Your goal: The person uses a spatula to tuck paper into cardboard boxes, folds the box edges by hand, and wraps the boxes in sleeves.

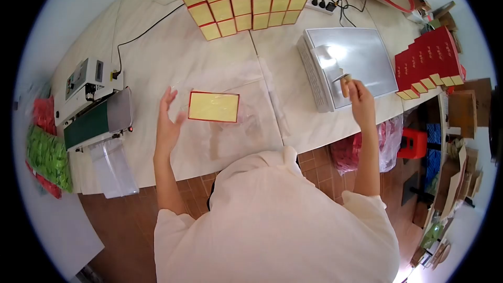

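A yellow box with red edges (214, 107) lies on the marble-patterned table (146, 63). Just left of it is my left hand (169, 120), fingers apart and holding nothing. My right hand (361, 100) is closed on a small tool with a wooden handle (345, 86), held above the silver metal machine (361, 52). The tool's thin tip points up and left over the machine's shiny lid.
Stacked yellow and red boxes (241, 0) stand at the back. Red boxes (429, 57) are piled right of the machine. A sealing machine with a green belt (86, 128) sits left, near plastic bags (112, 167). A power strip (318, 5) and cables lie behind.
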Demonstrator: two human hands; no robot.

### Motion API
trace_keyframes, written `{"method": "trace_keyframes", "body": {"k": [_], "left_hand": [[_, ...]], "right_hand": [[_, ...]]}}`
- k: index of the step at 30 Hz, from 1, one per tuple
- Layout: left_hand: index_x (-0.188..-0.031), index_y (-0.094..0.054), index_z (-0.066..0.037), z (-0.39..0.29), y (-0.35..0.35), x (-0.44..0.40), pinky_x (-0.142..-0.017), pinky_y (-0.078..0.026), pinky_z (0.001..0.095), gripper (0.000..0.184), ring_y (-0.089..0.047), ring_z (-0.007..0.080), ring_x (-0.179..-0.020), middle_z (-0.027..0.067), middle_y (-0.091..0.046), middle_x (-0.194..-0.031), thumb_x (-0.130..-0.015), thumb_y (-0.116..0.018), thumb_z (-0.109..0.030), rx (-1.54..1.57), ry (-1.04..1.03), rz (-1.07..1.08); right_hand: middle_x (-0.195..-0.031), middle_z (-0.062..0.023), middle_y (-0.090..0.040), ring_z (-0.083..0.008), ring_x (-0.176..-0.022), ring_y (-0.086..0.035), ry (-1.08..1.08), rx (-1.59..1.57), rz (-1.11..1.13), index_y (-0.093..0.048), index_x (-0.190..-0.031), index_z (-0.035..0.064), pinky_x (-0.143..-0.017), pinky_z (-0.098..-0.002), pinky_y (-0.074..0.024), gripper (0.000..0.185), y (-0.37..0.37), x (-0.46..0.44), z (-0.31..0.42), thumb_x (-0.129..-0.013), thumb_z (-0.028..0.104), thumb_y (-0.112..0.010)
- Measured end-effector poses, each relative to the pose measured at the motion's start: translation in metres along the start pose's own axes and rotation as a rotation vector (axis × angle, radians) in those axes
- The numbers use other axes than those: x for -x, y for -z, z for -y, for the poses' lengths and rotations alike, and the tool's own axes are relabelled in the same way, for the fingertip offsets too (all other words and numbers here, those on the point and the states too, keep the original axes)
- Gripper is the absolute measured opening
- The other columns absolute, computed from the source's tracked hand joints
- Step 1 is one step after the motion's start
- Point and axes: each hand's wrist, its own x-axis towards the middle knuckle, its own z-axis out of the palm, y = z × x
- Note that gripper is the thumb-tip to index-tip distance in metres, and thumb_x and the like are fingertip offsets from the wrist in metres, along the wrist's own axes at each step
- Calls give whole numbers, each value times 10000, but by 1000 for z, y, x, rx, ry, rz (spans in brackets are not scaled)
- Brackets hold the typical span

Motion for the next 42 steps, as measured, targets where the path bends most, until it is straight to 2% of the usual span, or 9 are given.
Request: {"method": "trace_keyframes", "body": {"k": [5,11,16,19,25,30,33,34,42], "left_hand": [[-1537,-234,-115,24,-28,0,-1131,-339,380,1014,-426,245,-1357,116,-439,-1464,-722,-834,-66,120,69,343],[-1420,-333,-63,38,-45,-17,-1011,-458,357,870,-533,229,-1208,93,-531,-1293,-716,-845,-70,122,36,315],[-1264,-369,18,24,-80,-30,-960,-464,344,793,-556,216,-1116,136,-539,-1202,-734,-881,-275,97,83,66],[-1273,-357,22,1,-111,-24,-951,-460,355,813,-563,240,-1096,156,-532,-1216,-748,-864,-335,156,135,-24],[-1316,-371,10,-39,-160,19,-1004,-414,368,553,-515,240,-1150,139,-515,-1222,-967,-613,-344,178,-101,125],[-1313,-408,1,-50,-160,36,-962,-445,382,467,-542,260,-1115,171,-534,-1216,-1012,-527,-336,374,153,306],[-1356,-395,-21,-28,-174,19,-995,-421,359,509,-541,226,-1116,140,-559,-1204,-1040,-441,-418,455,130,-69],[-1379,-408,-22,-27,-161,4,-1048,-381,341,603,-524,194,-1160,118,-567,-1243,-1044,-338,-518,744,270,16],[-1401,-423,-37,-37,-92,32,-1142,-268,339,658,-401,174,-1341,71,-479,-1386,-1055,-164,-533,572,165,-49]], "right_hand": [[-1027,-232,-663,-433,-959,-615,-226,363,-228,-635,-1063,30,-805,-527,-467,447,-16,-38,-132,-1026,400,-388],[-1052,-230,-670,-413,-985,-633,-389,84,-200,-628,-1136,-7,-844,-501,-477,430,-40,-39,-162,-1014,356,-433],[-1163,-213,-612,-380,-1114,-562,23,471,-479,-595,-1185,-10,-951,-451,-436,334,-66,-9,-102,-909,176,-606],[-1187,-188,-596,-383,-1133,-540,183,-39,-218,-582,-1198,19,-997,-459,-409,380,-119,26,-53,-832,75,-667],[-1367,-206,-429,-292,-1259,-440,146,-570,182,-199,-1509,-9,-1033,-420,-397,1020,-195,88,40,-747,229,-834],[-1201,-158,-530,-254,-1091,-550,-38,-643,65,-393,-1256,-8,-943,-364,-456,711,-174,91,47,-710,126,-829],[-1213,-164,-519,-258,-1117,-534,-48,-579,107,-383,-1306,-14,-964,-367,-446,737,-177,96,44,-712,92,-807],[-1213,-164,-519,-258,-1117,-534,-31,-564,135,-383,-1306,-14,-964,-367,-446,737,-179,99,48,-712,92,-807],[-1401,-167,-449,-311,-1281,-461,306,-566,314,-347,-1403,9,-1073,-391,-375,844,-191,102,77,-702,82,-811]]}}
